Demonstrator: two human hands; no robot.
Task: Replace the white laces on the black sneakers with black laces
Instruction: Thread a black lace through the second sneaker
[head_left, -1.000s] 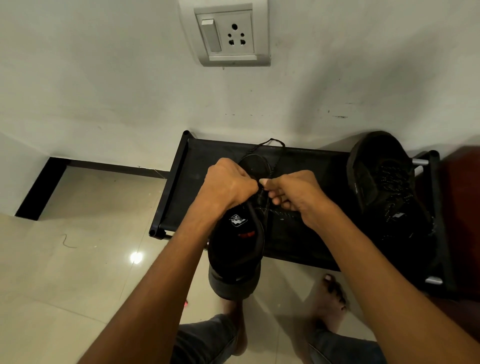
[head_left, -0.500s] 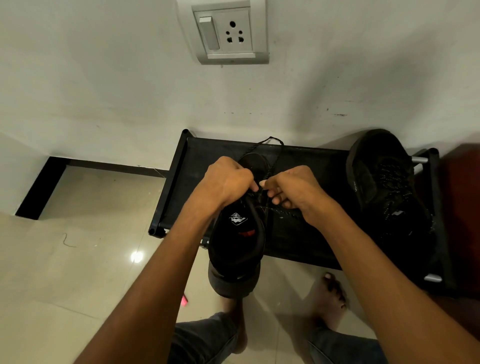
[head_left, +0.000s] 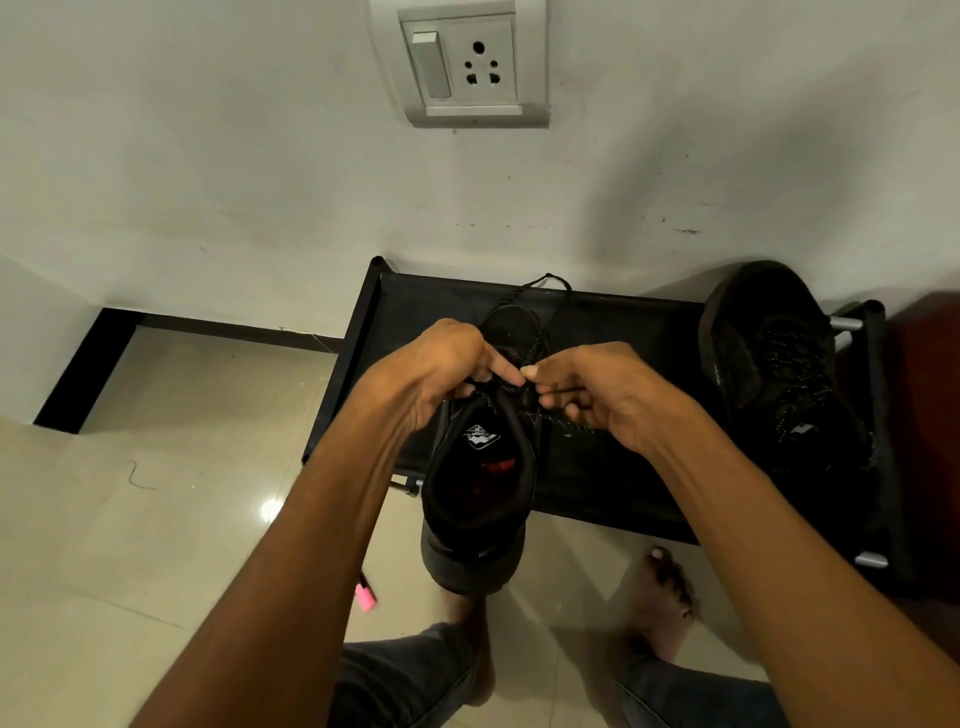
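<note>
Against a white wall (head_left: 208, 182), black rack (head_left: 623, 483) on beige tiled floor (head_left: 156, 545).

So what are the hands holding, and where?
Both the left hand and right hand pinch the black lace near the sneaker's top eyelets.

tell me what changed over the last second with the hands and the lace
Very little. The left hand and right hand have drawn slightly closer, fingertips now almost touching over the black lace at the top of the held sneaker. Neither grip let go. The lace loop, the second sneaker and the black rack stayed as they were.
</note>
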